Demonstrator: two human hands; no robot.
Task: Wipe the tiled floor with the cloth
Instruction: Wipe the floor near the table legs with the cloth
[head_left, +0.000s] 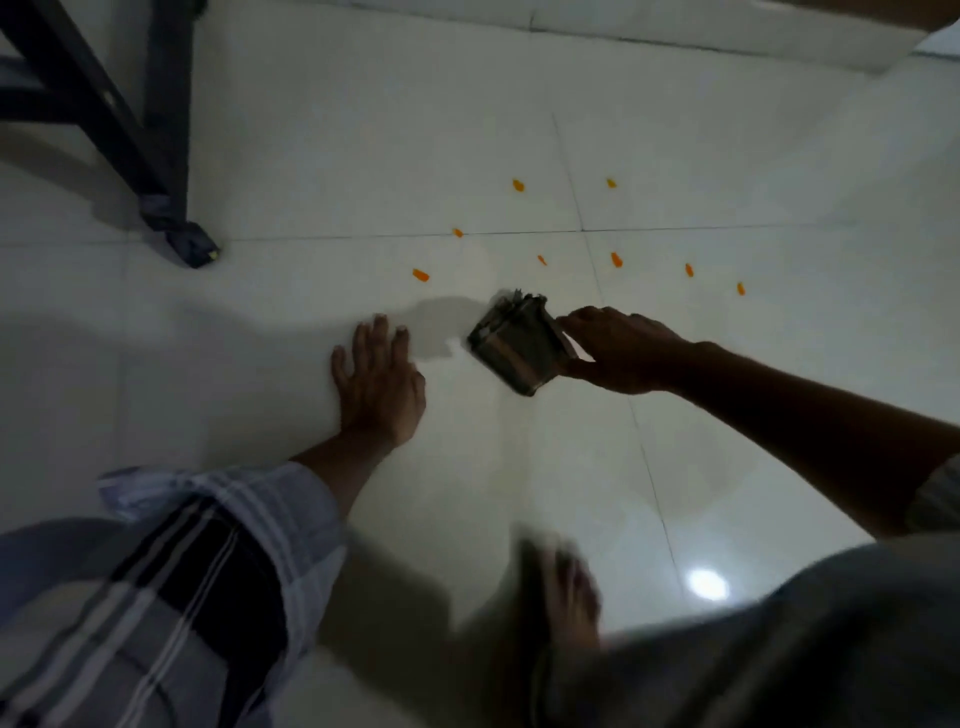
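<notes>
Cloth (517, 345), folded into a dark brownish wad, is pinched at its edge by your right hand (621, 351), fingers and thumb curled round it. It sits just right of frame centre, its lower end at or just above the tiled floor (311, 156); contact cannot be confirmed. Your left hand (379, 382) lies flat on the floor at 9 o'clock from the cloth, fingers spread wide, gripping nothing, near the cloth but apart from it.

Orange spots (421, 275) are scattered across the pale tiles from 11 to 2 o'clock of the cloth, either side of the grout lines. A dark furniture leg (171, 218) stands at 10 o'clock, well apart. Your striped sleeve (234, 519) fills the lower left. A bare foot (569, 592), blurred, rests on the floor at 6 o'clock. No container appears in view.
</notes>
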